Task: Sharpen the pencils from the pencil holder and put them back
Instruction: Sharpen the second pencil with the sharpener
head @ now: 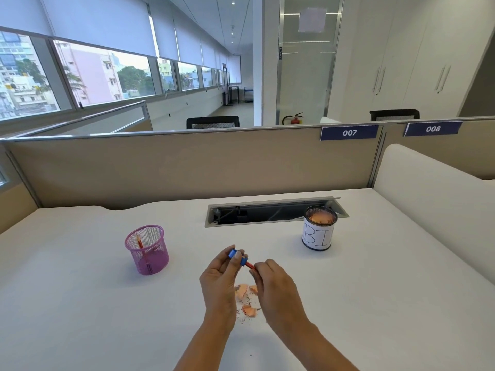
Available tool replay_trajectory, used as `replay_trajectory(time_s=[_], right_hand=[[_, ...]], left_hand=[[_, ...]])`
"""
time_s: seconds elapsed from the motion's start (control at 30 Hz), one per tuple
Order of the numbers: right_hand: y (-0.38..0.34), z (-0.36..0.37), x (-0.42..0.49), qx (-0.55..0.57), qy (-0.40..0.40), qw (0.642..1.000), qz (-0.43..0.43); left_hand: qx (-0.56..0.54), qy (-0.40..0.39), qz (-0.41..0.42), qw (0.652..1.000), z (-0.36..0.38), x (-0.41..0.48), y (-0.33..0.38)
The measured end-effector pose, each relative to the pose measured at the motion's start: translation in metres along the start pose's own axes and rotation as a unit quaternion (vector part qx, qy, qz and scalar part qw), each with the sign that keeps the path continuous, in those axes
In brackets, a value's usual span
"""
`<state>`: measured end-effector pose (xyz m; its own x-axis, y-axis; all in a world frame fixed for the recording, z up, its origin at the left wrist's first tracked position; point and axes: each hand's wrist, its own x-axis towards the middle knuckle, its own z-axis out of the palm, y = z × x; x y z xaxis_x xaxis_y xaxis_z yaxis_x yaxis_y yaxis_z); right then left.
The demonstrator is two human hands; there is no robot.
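To the right of the pink wire-mesh pencil holder (146,250), the left hand (218,274) pinches a small blue block-shaped sharpener (237,254). The right hand (273,285) has its fingers curled round a slim red pencil (250,265), whose tip sits in the sharpener. Thin, curled peach shavings (246,298) lie on the smooth white surface (80,303) beneath the hands. A second red pencil (139,241) leans inside the holder. Farther right stands a paper-wrapped round tin (318,236) with shavings in it.
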<state>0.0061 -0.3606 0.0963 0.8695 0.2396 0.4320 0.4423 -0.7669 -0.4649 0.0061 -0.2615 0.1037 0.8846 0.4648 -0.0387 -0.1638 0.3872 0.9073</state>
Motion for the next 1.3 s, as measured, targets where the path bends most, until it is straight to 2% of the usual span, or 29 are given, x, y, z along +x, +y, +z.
replay_trajectory(time_s=[0.13,0.23,0.3,0.37,0.43,0.5,0.57,0.63,0.67,0.7,0.73,0.77,0.8,0.83,0.9,0.93,0.97,1.03,1.13,1.23,1.3], right_hand=[[-0.009,-0.003,0.001,-0.058,0.016,0.998,-0.013],[-0.015,-0.001,0.002,-0.032,0.007,0.998,0.059],[-0.017,-0.004,0.003,0.081,-0.043,0.99,0.104],[-0.024,-0.011,0.007,0.206,-0.065,0.961,0.173],[-0.03,-0.019,0.01,0.373,-0.095,0.883,0.269],[-0.033,-0.027,0.012,0.533,-0.137,0.758,0.349],[-0.034,-0.033,0.012,0.634,-0.174,0.642,0.396],[-0.034,-0.034,0.013,0.687,-0.189,0.568,0.412],[-0.033,-0.033,0.014,0.698,-0.194,0.552,0.412],[-0.031,-0.033,0.014,0.697,-0.199,0.554,0.409],[-0.03,-0.034,0.015,0.684,-0.205,0.574,0.401],[-0.028,-0.034,0.015,0.655,-0.208,0.616,0.385],[-0.026,-0.035,0.016,0.604,-0.207,0.681,0.359],[-0.023,-0.034,0.016,0.532,-0.198,0.759,0.319],[-0.015,-0.026,0.014,0.346,-0.141,0.904,0.21],[-0.012,-0.02,0.013,0.252,-0.103,0.951,0.147],[-0.011,-0.015,0.01,0.165,-0.065,0.98,0.089],[-0.008,-0.005,0.006,0.009,-0.009,1.0,0.008],[-0.011,0.0,0.003,-0.092,0.017,0.995,-0.018],[-0.016,0.001,0.004,-0.075,0.019,0.997,-0.029],[-0.021,0.0,0.004,-0.029,0.039,0.999,0.004]], left_hand=[[0.004,-0.002,0.007,1.0,0.005,-0.004,-0.002],[-0.017,-0.028,-0.007,0.999,0.004,-0.003,0.001],[-0.043,-0.048,-0.024,0.998,0.004,-0.001,0.004],[-0.084,-0.072,-0.044,0.993,0.005,0.0,0.007],[-0.11,-0.084,-0.063,0.988,0.005,0.001,0.01],[-0.13,-0.098,-0.079,0.983,0.004,0.002,0.013],[-0.152,-0.115,-0.093,0.977,0.003,0.002,0.015],[-0.161,-0.121,-0.101,0.974,0.002,0.002,0.016],[-0.157,-0.12,-0.101,0.975,0.002,0.003,0.016],[-0.151,-0.118,-0.097,0.977,0.001,0.004,0.016],[-0.143,-0.112,-0.09,0.979,0.001,0.005,0.015],[-0.13,-0.102,-0.081,0.983,0.001,0.006,0.015],[-0.113,-0.088,-0.069,0.987,0.0,0.007,0.014],[-0.091,-0.07,-0.056,0.992,0.0,0.008,0.012],[-0.046,-0.034,-0.029,0.998,-0.002,0.008,0.008],[-0.027,-0.019,-0.018,0.999,-0.001,0.008,0.006],[-0.01,-0.005,-0.008,1.0,0.0,0.006,0.005],[0.018,0.021,0.011,1.0,0.005,0.001,0.002],[0.033,0.051,0.025,0.998,0.013,-0.006,-0.001],[0.04,0.05,0.025,0.998,0.015,-0.008,0.0],[0.029,0.033,0.019,0.999,0.013,-0.007,0.002]])
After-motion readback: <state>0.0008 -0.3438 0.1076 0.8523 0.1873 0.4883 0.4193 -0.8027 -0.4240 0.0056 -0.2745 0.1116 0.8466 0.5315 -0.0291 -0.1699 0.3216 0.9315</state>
